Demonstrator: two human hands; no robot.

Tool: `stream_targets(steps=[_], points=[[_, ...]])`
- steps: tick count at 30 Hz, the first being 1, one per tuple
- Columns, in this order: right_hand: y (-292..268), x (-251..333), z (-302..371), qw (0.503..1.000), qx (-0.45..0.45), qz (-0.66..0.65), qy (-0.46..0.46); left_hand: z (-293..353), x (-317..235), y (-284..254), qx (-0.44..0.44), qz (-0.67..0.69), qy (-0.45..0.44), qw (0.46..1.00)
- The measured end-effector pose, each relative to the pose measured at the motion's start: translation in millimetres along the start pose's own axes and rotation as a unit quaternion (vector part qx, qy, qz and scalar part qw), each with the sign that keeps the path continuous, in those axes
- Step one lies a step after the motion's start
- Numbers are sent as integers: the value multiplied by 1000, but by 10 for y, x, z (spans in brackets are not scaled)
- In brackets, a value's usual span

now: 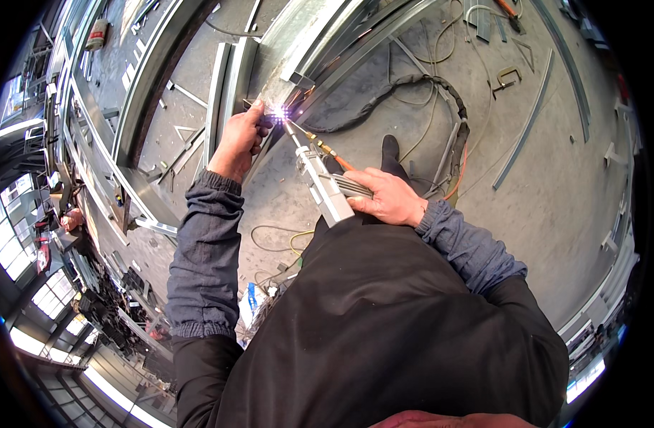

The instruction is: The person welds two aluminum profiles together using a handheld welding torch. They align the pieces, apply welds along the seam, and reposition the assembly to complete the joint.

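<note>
My right hand (390,197) is closed round the grip of a silver handheld welding gun (325,184). The gun slants up and left, and its thin nozzle meets a bright white-violet spark (278,113) at the end of a grey metal beam (280,63). Just left of the spark, my left hand (238,145) is closed in a pinch. What its fingers hold is hidden by the hand and the glare. A brass fitting and orange hose (328,148) run alongside the gun.
Long steel profiles (231,85) lie beside the beam, with offcuts (186,146) on the concrete floor. A black-sleeved cable (452,96) curls right of the beam. Farther right lie a C-clamp (509,77) and a long metal strip (524,128). My shoe (390,148) stands near the cable.
</note>
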State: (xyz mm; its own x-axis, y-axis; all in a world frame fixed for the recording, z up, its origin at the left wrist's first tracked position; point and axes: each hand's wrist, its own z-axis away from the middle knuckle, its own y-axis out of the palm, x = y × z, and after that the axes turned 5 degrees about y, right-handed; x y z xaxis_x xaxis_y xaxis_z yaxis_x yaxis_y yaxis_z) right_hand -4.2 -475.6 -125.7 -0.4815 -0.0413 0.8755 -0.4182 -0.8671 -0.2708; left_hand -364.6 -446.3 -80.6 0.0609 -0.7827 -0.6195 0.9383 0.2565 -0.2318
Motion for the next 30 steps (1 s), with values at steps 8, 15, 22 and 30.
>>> stream_targets(steps=[8,15,22,30], points=[[6,-1,0,1000,6,0,-2,27,-18,19,-7,0,8,1000],[5,3,8,1000,0,5,-1,-25,18,-23,10,-2,3,1000],[9,-2,4,1000,1,-1,-8,-12,4,-11,7,-8,0,1000],[2,14,-5,1000,-2,-7,-13,-7,-7,-26,7,-10,1,1000]])
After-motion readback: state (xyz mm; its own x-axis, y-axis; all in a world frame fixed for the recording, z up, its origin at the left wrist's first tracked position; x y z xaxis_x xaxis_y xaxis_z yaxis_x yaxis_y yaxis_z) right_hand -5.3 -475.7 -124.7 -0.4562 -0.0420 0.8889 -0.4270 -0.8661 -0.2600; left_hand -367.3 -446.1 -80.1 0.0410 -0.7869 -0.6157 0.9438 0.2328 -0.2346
